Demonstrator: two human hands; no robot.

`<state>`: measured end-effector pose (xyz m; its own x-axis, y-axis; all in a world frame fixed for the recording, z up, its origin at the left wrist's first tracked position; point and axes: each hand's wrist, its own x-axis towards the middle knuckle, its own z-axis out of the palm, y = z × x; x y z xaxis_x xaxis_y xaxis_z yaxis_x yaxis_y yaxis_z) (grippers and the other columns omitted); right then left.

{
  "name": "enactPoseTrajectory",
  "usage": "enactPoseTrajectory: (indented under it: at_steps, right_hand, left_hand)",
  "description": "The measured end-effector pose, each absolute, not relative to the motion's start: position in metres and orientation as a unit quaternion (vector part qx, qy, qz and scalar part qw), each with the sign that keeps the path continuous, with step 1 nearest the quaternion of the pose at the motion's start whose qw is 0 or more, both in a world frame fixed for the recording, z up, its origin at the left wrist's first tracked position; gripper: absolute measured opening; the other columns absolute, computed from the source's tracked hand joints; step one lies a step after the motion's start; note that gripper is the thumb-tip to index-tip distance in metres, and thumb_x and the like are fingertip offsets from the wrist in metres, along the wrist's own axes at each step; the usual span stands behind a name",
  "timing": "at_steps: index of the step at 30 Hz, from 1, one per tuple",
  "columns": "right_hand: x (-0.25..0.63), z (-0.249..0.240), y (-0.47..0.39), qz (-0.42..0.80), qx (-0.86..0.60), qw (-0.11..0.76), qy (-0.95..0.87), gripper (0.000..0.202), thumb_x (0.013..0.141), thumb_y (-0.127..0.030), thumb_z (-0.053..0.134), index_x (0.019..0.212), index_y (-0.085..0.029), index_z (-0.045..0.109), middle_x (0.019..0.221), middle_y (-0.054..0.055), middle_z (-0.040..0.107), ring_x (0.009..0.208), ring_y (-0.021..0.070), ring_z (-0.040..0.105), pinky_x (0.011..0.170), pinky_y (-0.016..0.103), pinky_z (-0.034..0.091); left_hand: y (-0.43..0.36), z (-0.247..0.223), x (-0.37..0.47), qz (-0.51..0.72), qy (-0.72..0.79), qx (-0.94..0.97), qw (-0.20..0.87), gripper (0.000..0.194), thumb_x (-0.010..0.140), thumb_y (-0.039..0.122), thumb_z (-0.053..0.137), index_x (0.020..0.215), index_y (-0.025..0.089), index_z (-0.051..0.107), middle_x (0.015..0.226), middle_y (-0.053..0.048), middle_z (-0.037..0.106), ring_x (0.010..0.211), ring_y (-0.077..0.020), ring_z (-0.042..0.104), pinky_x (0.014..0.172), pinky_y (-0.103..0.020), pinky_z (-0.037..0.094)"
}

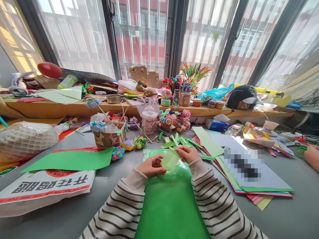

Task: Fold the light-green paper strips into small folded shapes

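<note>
At the far left, one net-wrapped bundle (27, 137) in clear plastic lies above one printed plastic bag (47, 196); one green paper sheet (72, 159) lies across the bag's upper part. Next, one basket (109, 139) holds blue paper flowers on sticks, with three folded paper flowers (140, 142) beside its base: one teal and pink, one lilac and yellow, one green and yellow. One lidded drink cup (149, 123) stands behind these.

At centre, the left hand (151, 166) grips the left side of one pale green paper piece (170, 160), raised over a green plastic sleeve (174, 205); the right hand (187, 154) pinches its upper right corner. Just beyond the hands lie green paper strips (168, 144), overlapping and partly hidden by the right hand, their number uncertain.

To the right, one pale green sheet (208, 141) overlaps a paper stack (271, 177), crowding the right forearm's side. Behind are one blue tissue box (217, 125) and one paper cup (270, 126). At the right edge, one co-worker's hand (312, 157) shows.
</note>
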<state>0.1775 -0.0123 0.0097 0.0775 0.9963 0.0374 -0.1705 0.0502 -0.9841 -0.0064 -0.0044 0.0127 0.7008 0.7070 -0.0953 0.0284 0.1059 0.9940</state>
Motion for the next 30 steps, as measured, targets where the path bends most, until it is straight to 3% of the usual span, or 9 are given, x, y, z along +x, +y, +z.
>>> enactPoseTrajectory:
  at_steps: [5, 19, 25, 30]
  right_hand:
    - [0.174, 0.010, -0.013, 0.533, -0.462, 0.587, -0.397, 0.029, 0.045, -0.033, 0.068, 0.061, -0.013, 0.055, 0.042, -0.004, 0.051, 0.036, 0.0055, 0.047, 0.033, 0.015, 0.035]
    - [0.169, 0.005, -0.013, 0.522, -0.445, 0.529, -0.500, 0.026, 0.052, -0.031, 0.064, 0.069, -0.013, 0.057, 0.053, -0.002, 0.056, 0.037, 0.0071, 0.050, 0.036, 0.021, 0.044]
    - [0.167, 0.008, -0.017, 0.536, -0.409, 0.543, -0.500, 0.031, 0.053, -0.029, 0.063, 0.080, -0.015, 0.061, 0.071, 0.002, 0.061, 0.051, 0.0090, 0.054, 0.040, 0.019, 0.047]
    - [0.167, 0.011, -0.020, 0.552, -0.417, 0.532, -0.488, 0.029, 0.053, -0.030, 0.063, 0.078, -0.015, 0.062, 0.065, 0.001, 0.061, 0.046, 0.0102, 0.058, 0.042, 0.020, 0.049]
  left_hand:
    - [-0.001, 0.016, -0.007, 0.338, 0.380, 0.559, 0.655, 0.040, 0.048, 0.036, 0.066, 0.077, 0.011, 0.052, 0.063, -0.001, 0.059, 0.056, -0.0124, 0.058, 0.055, -0.024, 0.045]
    - [-0.001, 0.014, -0.003, 0.407, 0.396, 0.518, 0.639, 0.036, 0.048, 0.038, 0.066, 0.074, 0.013, 0.058, 0.060, 0.002, 0.060, 0.050, -0.0116, 0.057, 0.050, -0.023, 0.049]
    - [-0.001, 0.013, -0.001, 0.406, 0.399, 0.507, 0.647, 0.041, 0.043, 0.037, 0.069, 0.074, 0.013, 0.058, 0.060, 0.001, 0.061, 0.046, -0.0130, 0.058, 0.049, -0.025, 0.049]
    - [-0.002, 0.015, -0.002, 0.404, 0.405, 0.489, 0.658, 0.044, 0.042, 0.037, 0.069, 0.076, 0.012, 0.058, 0.060, 0.000, 0.061, 0.044, -0.0137, 0.058, 0.049, -0.025, 0.049]
